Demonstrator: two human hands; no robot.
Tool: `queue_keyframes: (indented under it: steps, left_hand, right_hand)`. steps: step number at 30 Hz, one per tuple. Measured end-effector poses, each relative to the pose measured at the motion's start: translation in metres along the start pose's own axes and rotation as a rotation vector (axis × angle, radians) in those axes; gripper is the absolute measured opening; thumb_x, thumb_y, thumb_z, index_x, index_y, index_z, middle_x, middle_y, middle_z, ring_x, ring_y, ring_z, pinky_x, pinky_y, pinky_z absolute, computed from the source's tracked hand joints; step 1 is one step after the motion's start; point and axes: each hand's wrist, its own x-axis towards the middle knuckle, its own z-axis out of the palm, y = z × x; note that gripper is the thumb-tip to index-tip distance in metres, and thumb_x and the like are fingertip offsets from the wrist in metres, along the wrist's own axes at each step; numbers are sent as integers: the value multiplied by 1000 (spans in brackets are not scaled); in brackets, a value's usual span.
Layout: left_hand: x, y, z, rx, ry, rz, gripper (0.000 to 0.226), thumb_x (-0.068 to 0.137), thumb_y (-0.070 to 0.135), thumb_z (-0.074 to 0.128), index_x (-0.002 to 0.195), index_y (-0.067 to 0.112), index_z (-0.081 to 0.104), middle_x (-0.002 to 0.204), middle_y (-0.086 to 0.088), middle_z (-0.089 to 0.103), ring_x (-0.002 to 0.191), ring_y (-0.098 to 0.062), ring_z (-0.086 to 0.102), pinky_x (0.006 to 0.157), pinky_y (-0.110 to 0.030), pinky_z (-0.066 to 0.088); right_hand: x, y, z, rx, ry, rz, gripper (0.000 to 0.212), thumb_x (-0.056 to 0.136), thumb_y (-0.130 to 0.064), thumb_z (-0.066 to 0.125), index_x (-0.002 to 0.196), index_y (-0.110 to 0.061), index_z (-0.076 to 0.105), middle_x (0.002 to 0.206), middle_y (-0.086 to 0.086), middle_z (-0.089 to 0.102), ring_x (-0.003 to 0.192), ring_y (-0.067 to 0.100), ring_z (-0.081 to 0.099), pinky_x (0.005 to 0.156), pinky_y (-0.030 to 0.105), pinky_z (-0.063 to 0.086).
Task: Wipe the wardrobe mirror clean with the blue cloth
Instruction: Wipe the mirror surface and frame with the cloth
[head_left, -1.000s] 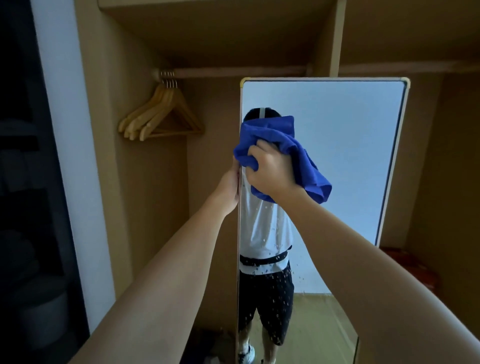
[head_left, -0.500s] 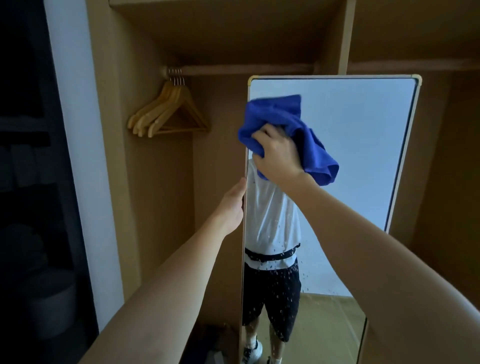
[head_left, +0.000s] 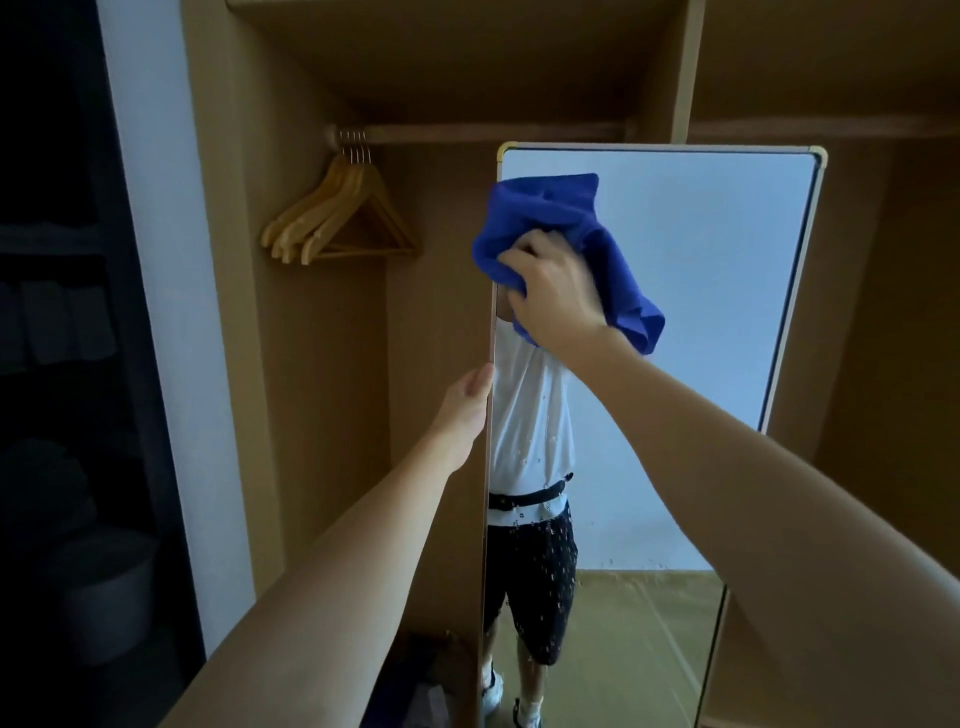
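Observation:
A tall wardrobe mirror (head_left: 701, 322) with a thin pale frame stands in front of me. My right hand (head_left: 556, 291) grips a bunched blue cloth (head_left: 550, 218) and presses it against the glass near the upper left corner. My left hand (head_left: 467, 405) holds the mirror's left edge about halfway up, fingers hidden behind the frame. Water droplets speckle the lower left part of the glass (head_left: 545, 545), over the reflection of a person in a white shirt and dark shorts.
Several wooden hangers (head_left: 332, 218) hang from a rail (head_left: 467, 132) in the open wardrobe to the left of the mirror. A grey bin (head_left: 109, 597) stands in the dark at lower left. Wardrobe panels rise close on the right.
My right hand carried the cloth up the glass toward the top left corner. My left hand slid lower along the mirror's left edge.

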Motion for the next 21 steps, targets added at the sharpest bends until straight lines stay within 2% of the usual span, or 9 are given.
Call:
queue_keyframes:
  steps: [2,3,5,8,10,13,16,18,21]
  left_hand:
    - [4,-3,1,47,11,-13,54,100,56,40,137,19,53,132,2,57,121,-17,51,108,-42,40]
    - [3,-3,1,66,24,-4,45,101,53,41,118,16,61,109,3,60,101,-14,53,94,-35,46]
    - [3,-4,2,67,31,11,30,104,45,41,97,21,57,80,7,50,74,-9,45,69,-25,39]
    - [0,-2,4,66,31,16,26,105,40,41,119,24,57,82,10,53,72,-3,46,67,-19,38]
    - [-4,2,7,84,75,-9,29,105,43,41,108,19,57,81,3,52,71,-8,46,64,-20,36]
    - [-7,2,7,169,74,-34,45,106,42,36,125,5,54,117,-14,59,107,-25,56,83,-28,42]
    - [-11,3,3,152,50,-43,51,105,45,37,143,12,46,141,-6,51,130,-25,47,101,-33,37]
    - [-10,3,0,151,25,-56,47,104,48,39,140,20,49,130,-1,55,119,-22,52,103,-36,40]
    - [-11,2,0,161,5,-49,30,104,45,40,106,20,56,91,-2,50,82,-17,47,77,-31,40]
  right_hand:
    - [-24,-6,15,15,-4,-23,22,70,4,68,89,-6,70,92,13,66,83,37,60,71,45,50]
    - [-40,-8,21,13,-18,-33,25,67,6,70,88,-8,70,92,12,67,82,37,62,72,44,49]
    - [-70,-14,25,-4,-73,-61,29,65,6,73,88,-11,72,95,8,70,84,36,64,74,43,50]
    - [-77,-17,18,24,-178,-99,25,64,7,73,83,-10,72,91,10,70,86,38,65,75,46,50]
    - [-59,-15,7,51,-191,-128,21,66,8,69,80,-8,71,87,12,66,87,39,63,71,45,44]
    - [-28,-19,-11,-53,-56,-70,27,68,7,66,88,-10,72,96,10,65,94,38,59,73,46,40]
    - [-14,-31,-14,-138,34,110,32,76,-2,61,103,-16,69,121,8,61,115,36,50,87,55,40]
    - [-24,-36,-4,-148,6,136,29,79,-5,63,106,-16,67,130,8,57,121,37,47,88,59,43]
    - [-56,-35,16,-117,36,98,29,73,2,69,98,-11,66,124,9,63,113,36,57,79,54,51]
